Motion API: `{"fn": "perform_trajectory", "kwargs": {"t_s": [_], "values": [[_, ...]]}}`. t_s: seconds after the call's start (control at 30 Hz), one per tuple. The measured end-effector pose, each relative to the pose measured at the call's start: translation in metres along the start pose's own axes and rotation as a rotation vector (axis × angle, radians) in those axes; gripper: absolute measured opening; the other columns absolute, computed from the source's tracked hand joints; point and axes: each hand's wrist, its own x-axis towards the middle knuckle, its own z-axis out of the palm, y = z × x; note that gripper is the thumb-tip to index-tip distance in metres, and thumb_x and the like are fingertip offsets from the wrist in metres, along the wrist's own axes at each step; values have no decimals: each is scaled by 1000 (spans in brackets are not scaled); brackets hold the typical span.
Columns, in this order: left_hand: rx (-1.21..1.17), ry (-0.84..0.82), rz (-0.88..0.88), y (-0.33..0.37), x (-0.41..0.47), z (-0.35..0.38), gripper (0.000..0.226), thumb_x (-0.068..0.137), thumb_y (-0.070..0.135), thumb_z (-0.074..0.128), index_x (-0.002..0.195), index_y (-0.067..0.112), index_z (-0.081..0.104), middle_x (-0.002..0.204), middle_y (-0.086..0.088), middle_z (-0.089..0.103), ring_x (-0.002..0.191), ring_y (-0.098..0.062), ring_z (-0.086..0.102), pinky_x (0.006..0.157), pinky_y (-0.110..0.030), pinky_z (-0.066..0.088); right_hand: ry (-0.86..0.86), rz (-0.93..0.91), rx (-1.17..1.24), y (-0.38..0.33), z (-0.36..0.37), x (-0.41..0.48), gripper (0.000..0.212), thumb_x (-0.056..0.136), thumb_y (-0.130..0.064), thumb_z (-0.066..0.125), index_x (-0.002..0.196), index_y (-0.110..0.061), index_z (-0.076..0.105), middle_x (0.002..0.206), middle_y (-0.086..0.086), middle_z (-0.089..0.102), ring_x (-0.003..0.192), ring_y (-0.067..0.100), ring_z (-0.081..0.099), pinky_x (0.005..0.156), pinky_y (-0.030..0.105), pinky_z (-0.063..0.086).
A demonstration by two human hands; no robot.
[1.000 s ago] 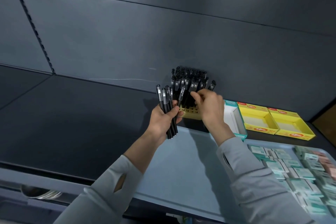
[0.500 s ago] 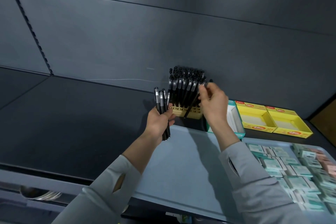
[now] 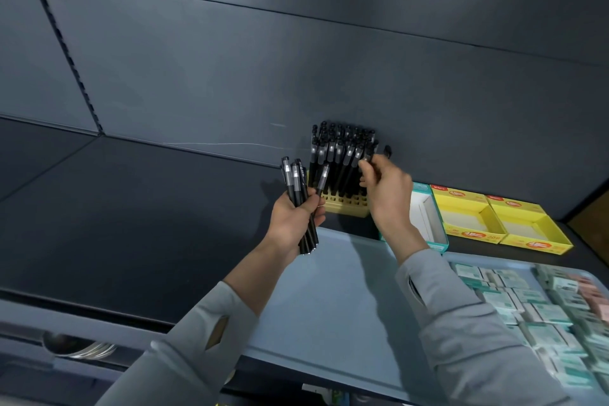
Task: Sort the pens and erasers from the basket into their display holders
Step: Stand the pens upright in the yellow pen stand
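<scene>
Moved from the left bunch to the holder's right edge, the right hand pinches one pen by its cap, centre frame. Beside it the left hand grips spare pens; one leans loose and may slip out. With the holder crowded, a missed slot could jostle neighbours. Lower right, erasers wait in the basket.
</scene>
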Motion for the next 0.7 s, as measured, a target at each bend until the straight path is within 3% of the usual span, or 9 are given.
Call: {"fn": "perform_trajectory", "kwargs": {"t_s": [0.23, 0.33, 0.43, 0.57, 0.7], "values": [[-2, -43, 46, 0, -1, 5, 12, 97, 4, 54, 109, 4, 56, 89, -9, 67, 80, -15, 67, 73, -22, 58, 90, 104, 36, -14, -12, -13, 36, 95, -48, 55, 89, -13, 62, 74, -3, 66, 70, 24, 63, 64, 31, 42], [20, -45, 49, -2, 0, 9, 14, 97, 5, 55, 111, 4, 56, 92, -11, 68, 82, -16, 69, 74, -22, 58, -4, 45, 147, -27, -12, -25, 36, 96, -49, 54, 85, -17, 64, 74, -5, 66, 70, 17, 61, 68, 34, 49], [45, -59, 53, -3, -3, 13, 17, 97, 6, 56, 114, 2, 56, 98, -13, 68, 83, -16, 69, 69, -20, 57, -119, 21, 244, -35, -9, -31, 25, 92, -44, 61, 87, -21, 67, 78, -9, 68, 74, 6, 61, 71, 27, 50], [88, -70, 59, -2, -7, 15, 18, 97, 7, 56, 113, 1, 58, 103, -14, 69, 84, -17, 69, 66, -17, 56, -154, 63, 285, -32, -6, -31, 14, 91, -32, 66, 88, -18, 68, 77, -9, 69, 73, 6, 62, 71, 27, 51], [175, -10, 61, -6, -4, 12, 6, 94, 14, 62, 99, 15, 65, 97, -5, 71, 93, -21, 67, 83, -28, 54, -167, 125, 322, -24, -9, -28, 10, 92, -26, 65, 84, -20, 65, 76, -6, 68, 75, 15, 67, 76, 35, 55]]}}
